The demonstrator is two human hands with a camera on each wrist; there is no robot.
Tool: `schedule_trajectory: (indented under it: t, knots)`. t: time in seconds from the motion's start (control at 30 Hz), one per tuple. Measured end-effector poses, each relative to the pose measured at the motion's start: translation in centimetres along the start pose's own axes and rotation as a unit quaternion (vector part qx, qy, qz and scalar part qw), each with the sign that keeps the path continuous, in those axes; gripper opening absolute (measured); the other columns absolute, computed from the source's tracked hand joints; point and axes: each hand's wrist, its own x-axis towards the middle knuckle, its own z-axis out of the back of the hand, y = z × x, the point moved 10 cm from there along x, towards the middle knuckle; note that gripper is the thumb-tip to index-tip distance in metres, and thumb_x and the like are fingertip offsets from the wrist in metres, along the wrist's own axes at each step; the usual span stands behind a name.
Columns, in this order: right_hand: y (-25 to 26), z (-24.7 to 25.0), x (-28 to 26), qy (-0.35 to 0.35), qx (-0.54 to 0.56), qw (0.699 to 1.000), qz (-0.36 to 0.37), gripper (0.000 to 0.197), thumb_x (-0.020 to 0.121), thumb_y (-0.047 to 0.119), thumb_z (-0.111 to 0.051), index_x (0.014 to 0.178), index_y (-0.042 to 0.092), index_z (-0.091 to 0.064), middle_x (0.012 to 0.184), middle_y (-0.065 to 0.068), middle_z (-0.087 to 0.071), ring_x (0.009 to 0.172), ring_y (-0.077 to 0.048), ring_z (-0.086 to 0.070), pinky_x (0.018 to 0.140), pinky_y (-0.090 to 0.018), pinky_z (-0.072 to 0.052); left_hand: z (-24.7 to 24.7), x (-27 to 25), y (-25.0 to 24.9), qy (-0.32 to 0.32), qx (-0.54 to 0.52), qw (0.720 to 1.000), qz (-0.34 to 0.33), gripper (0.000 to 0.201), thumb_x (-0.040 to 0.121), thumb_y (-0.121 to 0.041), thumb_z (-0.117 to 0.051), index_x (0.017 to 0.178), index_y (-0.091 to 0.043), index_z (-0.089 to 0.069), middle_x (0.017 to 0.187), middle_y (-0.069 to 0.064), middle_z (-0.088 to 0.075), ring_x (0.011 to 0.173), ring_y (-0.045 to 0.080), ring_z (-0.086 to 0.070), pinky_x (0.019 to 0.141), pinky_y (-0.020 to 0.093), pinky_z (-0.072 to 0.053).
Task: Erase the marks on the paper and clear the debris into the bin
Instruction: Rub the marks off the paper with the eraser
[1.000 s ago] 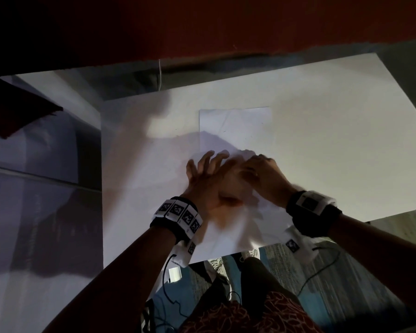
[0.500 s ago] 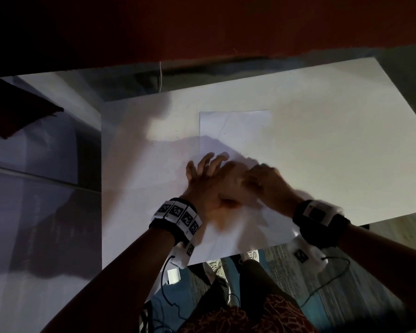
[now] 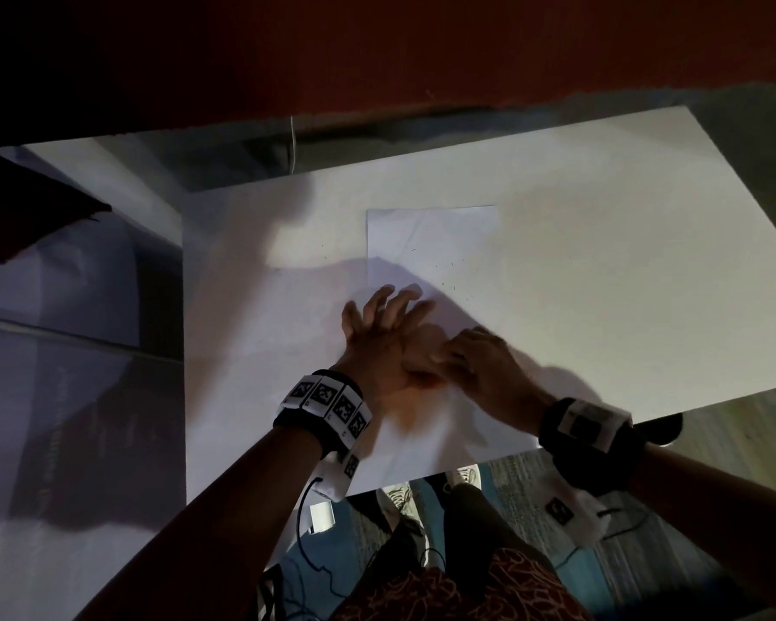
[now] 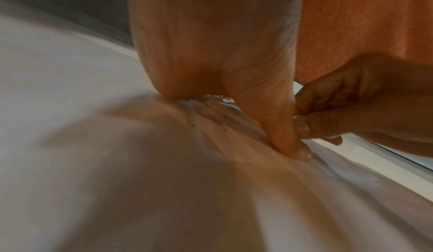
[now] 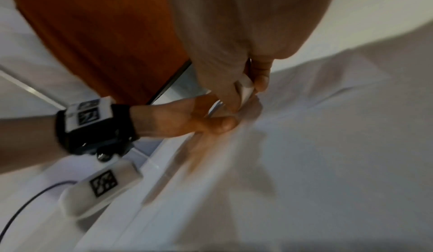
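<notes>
The left hand (image 3: 379, 347) lies flat with its fingers spread, pressing down the near part of the paper (image 3: 431, 244) on the white table (image 3: 623, 262). Right beside it, touching its thumb, the right hand (image 3: 480, 360) pinches a small white eraser (image 5: 246, 87) against the paper. Farther up the sheet lie tiny dark crumbs (image 3: 453, 262).

A white tabletop (image 3: 601, 244) fills the middle. Past its far edge, a dark red wall (image 3: 377, 51). Below its near edge, grey-and-teal striped carpet (image 3: 525, 486), two white sneakers (image 3: 397, 497) side by side, black cables (image 3: 305, 531) trailing.
</notes>
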Motion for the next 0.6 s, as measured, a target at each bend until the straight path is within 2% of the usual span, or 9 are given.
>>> schedule_trajectory:
  t: [0.03,0.1,0.17,0.23,0.3,0.37,0.43,0.53,0.6]
  knots:
    - [-0.7,0.4,0.3,0.007,-0.002,1.0,-0.007,0.009,0.087,0.014,-0.072,0.08,0.012,-0.067,0.074,-0.005,-0.062,0.072,-0.021,-0.052,0.066,-0.027,-0.034,0.0,0.1,0.0,0.002,0.0,1.0,-0.001,0.119,0.065,-0.085,-0.066,0.161,-0.042,-0.009,0.168,-0.015,0.008,0.156,0.019,0.013,0.118,0.066,-0.004]
    - [-3.2,2.6,1.6,-0.044,-0.023,0.997,-0.057,0.012,0.089,0.016,-0.07,0.077,0.012,-0.068,0.074,-0.007,-0.063,0.072,-0.027,-0.054,0.064,-0.028,-0.033,0.1,0.1,-0.1,0.002,0.001,1.0,-0.002,0.118,0.062,-0.085,-0.065,0.159,-0.046,-0.009,0.168,-0.015,0.005,0.156,0.021,0.012,0.117,0.066,-0.007]
    - [-3.4,2.7,1.6,-0.063,-0.025,0.995,-0.079,0.015,0.088,0.015,-0.068,0.074,0.011,-0.066,0.072,-0.008,-0.06,0.07,-0.03,-0.054,0.062,-0.029,-0.032,0.1,0.1,-0.2,-0.003,0.004,1.0,-0.003,0.118,0.061,-0.086,-0.064,0.158,-0.046,-0.01,0.168,-0.014,0.004,0.156,0.021,0.011,0.117,0.066,-0.008]
    - [-0.9,0.7,0.5,-0.026,-0.007,0.999,-0.042,0.009,0.086,0.014,-0.071,0.078,0.011,-0.067,0.072,-0.006,-0.061,0.071,-0.024,-0.054,0.065,-0.028,-0.035,-0.1,0.1,-0.1,0.0,0.004,1.0,-0.001,0.119,0.064,-0.087,-0.064,0.16,-0.042,-0.01,0.168,-0.014,0.005,0.156,0.022,0.012,0.117,0.066,-0.006]
    - [-0.7,0.1,0.0,0.004,-0.002,1.0,-0.02,0.008,0.086,0.015,-0.072,0.08,0.011,-0.069,0.074,-0.005,-0.064,0.073,-0.022,-0.055,0.067,-0.028,-0.038,-0.1,0.1,0.0,0.003,0.01,1.0,0.001,0.12,0.065,-0.087,-0.064,0.161,-0.04,-0.009,0.168,-0.014,0.006,0.156,0.022,0.012,0.117,0.066,-0.006]
    - [-3.2,2.2,1.2,-0.031,-0.021,0.997,-0.066,0.011,0.088,0.016,-0.071,0.078,0.01,-0.069,0.074,-0.008,-0.065,0.072,-0.029,-0.057,0.064,-0.032,-0.04,-0.1,0.2,-0.1,0.008,0.007,1.0,0.001,0.12,0.062,-0.086,-0.064,0.159,-0.043,-0.01,0.168,-0.014,0.006,0.156,0.022,0.011,0.117,0.066,-0.008]
    - [-4.1,3.3,1.4,-0.071,-0.028,0.993,-0.09,0.014,0.088,0.016,-0.07,0.075,0.01,-0.068,0.073,-0.009,-0.062,0.07,-0.032,-0.055,0.062,-0.033,-0.038,0.0,0.1,-0.1,0.007,0.002,1.0,0.0,0.12,0.059,-0.088,-0.061,0.159,-0.045,-0.01,0.168,-0.015,0.005,0.156,0.022,0.011,0.117,0.066,-0.01]
    - [-1.2,0.8,-0.2,-0.033,-0.006,0.998,-0.057,0.009,0.088,0.019,-0.068,0.082,0.011,-0.07,0.075,-0.007,-0.062,0.073,-0.026,-0.055,0.066,-0.032,-0.039,-0.3,0.3,0.0,0.005,0.016,1.0,0.001,0.121,0.063,-0.088,-0.062,0.161,-0.041,-0.008,0.168,-0.013,0.006,0.156,0.023,0.011,0.116,0.069,-0.008]
    - [-1.7,1.2,-0.2,-0.013,-0.01,0.999,-0.047,0.008,0.088,0.019,-0.068,0.086,0.012,-0.072,0.078,-0.008,-0.064,0.076,-0.026,-0.055,0.068,-0.032,-0.039,-0.1,0.2,-0.1,0.007,0.02,1.0,0.002,0.119,0.065,-0.085,-0.065,0.16,-0.042,-0.008,0.168,-0.013,0.006,0.156,0.023,0.012,0.116,0.067,-0.008]
